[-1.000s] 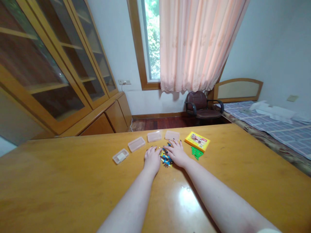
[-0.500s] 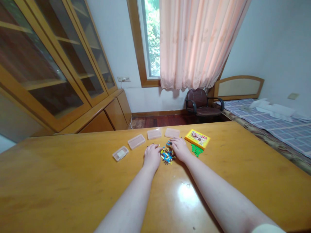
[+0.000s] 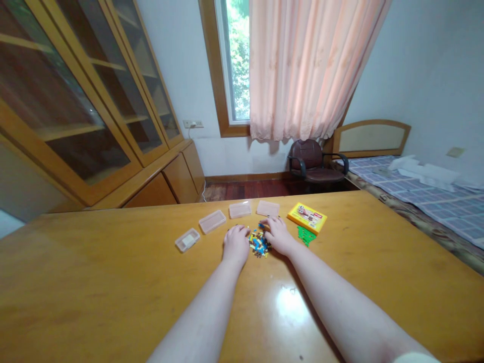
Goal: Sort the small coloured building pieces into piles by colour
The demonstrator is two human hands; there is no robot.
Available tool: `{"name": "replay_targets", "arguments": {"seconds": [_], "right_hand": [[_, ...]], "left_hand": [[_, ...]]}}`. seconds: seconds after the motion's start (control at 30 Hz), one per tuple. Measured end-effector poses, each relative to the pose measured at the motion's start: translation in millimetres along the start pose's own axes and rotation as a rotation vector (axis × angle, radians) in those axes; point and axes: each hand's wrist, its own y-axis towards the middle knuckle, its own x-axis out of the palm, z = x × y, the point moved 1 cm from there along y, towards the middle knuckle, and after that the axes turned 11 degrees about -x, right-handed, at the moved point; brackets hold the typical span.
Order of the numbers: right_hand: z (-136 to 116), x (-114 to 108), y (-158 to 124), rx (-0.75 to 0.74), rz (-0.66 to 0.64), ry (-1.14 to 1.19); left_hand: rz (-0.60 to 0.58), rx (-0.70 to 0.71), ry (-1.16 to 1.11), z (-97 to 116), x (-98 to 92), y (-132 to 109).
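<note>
A small heap of mixed building bricks (image 3: 259, 244), blue, yellow, dark brown and cream, lies on the wooden table (image 3: 113, 272). My left hand (image 3: 236, 243) rests at the heap's left edge, palm down, its fingers loosely bent and apart. At the upper right edge of the heap is my right hand (image 3: 277, 233), fingers spread and touching some of the bricks. Nothing is visibly gripped in either hand. Green pieces (image 3: 306, 235) lie in a separate patch to the right of my right hand.
Beyond the hands, clear plastic boxes stand in an arc: one with a pale block inside (image 3: 187, 240), then another box (image 3: 212, 222), a third (image 3: 240, 209) and a flat one (image 3: 268, 208). A yellow printed box (image 3: 307, 218) lies at right. Behind the table stands a chair (image 3: 312, 161).
My right hand has shifted slightly, its fingers lifting a little off the bricks and opening. My left hand stays nearly in place. The heap looks slightly rearranged.
</note>
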Motion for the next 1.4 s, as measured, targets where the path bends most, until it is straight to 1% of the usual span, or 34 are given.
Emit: {"name": "replay_targets", "arguments": {"seconds": [0.07, 0.1, 0.23, 0.37, 0.53, 0.67, 0.8, 0.87, 0.97, 1.07, 1.23, 1.33, 1.4], "right_hand": [[-2.0, 2.1, 0.0, -0.054, -0.059, 0.004], [-2.4, 2.8, 0.0, -0.056, -0.067, 0.0], [-1.3, 3.3, 0.0, 0.009, -0.058, -0.028], [-2.5, 2.5, 0.3, -0.057, -0.126, -0.002], [-4.6, 2.6, 0.5, -0.035, -0.107, -0.035], [-5.4, 3.7, 0.0, -0.066, -0.154, -0.022], [-5.6, 3.0, -0.1, -0.044, -0.144, -0.026], [-6.3, 2.6, -0.1, -0.059, -0.151, -0.03], [-7.1, 2.5, -0.1, -0.098, -0.181, -0.02], [-6.8, 2.6, 0.1, -0.095, -0.175, -0.008], [-8.0, 2.8, 0.8, -0.11, -0.177, 0.004], [-9.8, 1.9, 0.2, -0.089, -0.109, 0.026], [-11.2, 1.1, -1.0, -0.083, -0.063, 0.03]], "left_hand": [[0.003, 0.004, 0.003, -0.1, 1.2, 0.0], [0.005, 0.005, 0.005, 0.0, 1.4, -0.2], [0.009, -0.017, 0.01, 0.7, 0.8, -0.8], [0.001, -0.019, 0.001, 1.9, 0.2, -1.0], [-0.015, -0.03, 0.029, 2.5, 0.6, -1.7], [-0.029, -0.066, 0.081, 1.8, 3.7, -2.1], [-0.086, -0.068, 0.123, 1.4, 7.2, -2.6], [-0.097, -0.056, 0.127, 1.5, 7.5, -2.8], [-0.082, -0.059, 0.112, 1.4, 6.8, -2.1], [-0.061, -0.065, 0.097, 1.3, 6.6, -0.6], [-0.088, 0.01, 0.116, 2.1, 8.4, 0.2], [-0.085, 0.044, 0.135, 1.8, 9.1, -0.5], [-0.08, 0.037, 0.131, 1.2, 9.6, -0.7]]}}
